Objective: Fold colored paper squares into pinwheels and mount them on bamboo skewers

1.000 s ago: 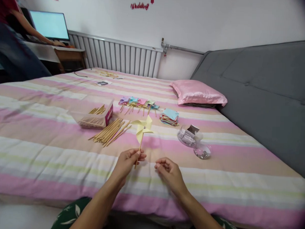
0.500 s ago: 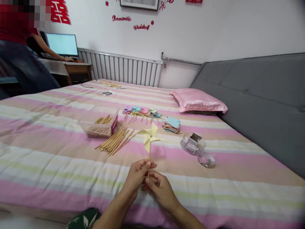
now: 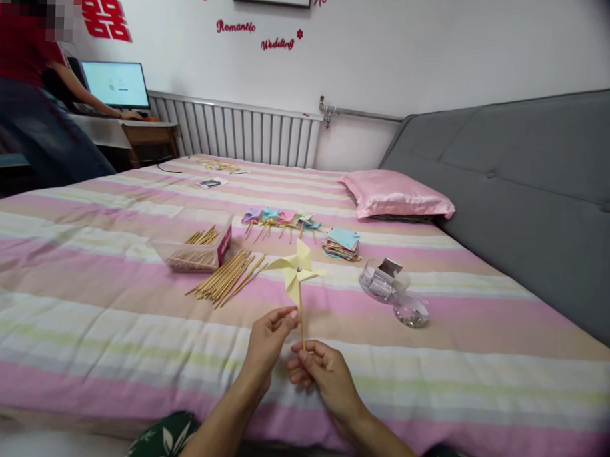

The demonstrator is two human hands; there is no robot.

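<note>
A pale yellow paper pinwheel (image 3: 292, 269) stands upright on a thin wooden stick, its top leaning slightly left. My right hand (image 3: 324, 374) is closed, pinching the lower end of the stick between thumb and fingers. My left hand (image 3: 271, 340) is just left of the stick, thumb and forefinger tips drawn together; the stick shows uncovered beside them, and I cannot make out whether they touch it. Beyond the pinwheel is a group of finished pinwheels (image 3: 280, 217) in several colours. Loose wooden sticks (image 3: 226, 279) lie to its left.
A clear plastic box (image 3: 194, 259) holds more sticks. A stack of coloured paper (image 3: 342, 243) and an open clear container (image 3: 411, 311) with small metal pieces lie to the right. A pink pillow (image 3: 399, 195) lies by the grey headboard (image 3: 517, 169). A person (image 3: 33, 112) leans at a desk.
My left hand's fingertips have come off the stick and shifted slightly left and up. The pinwheel now tilts a little left; my right hand still grips the stick's lower end.
</note>
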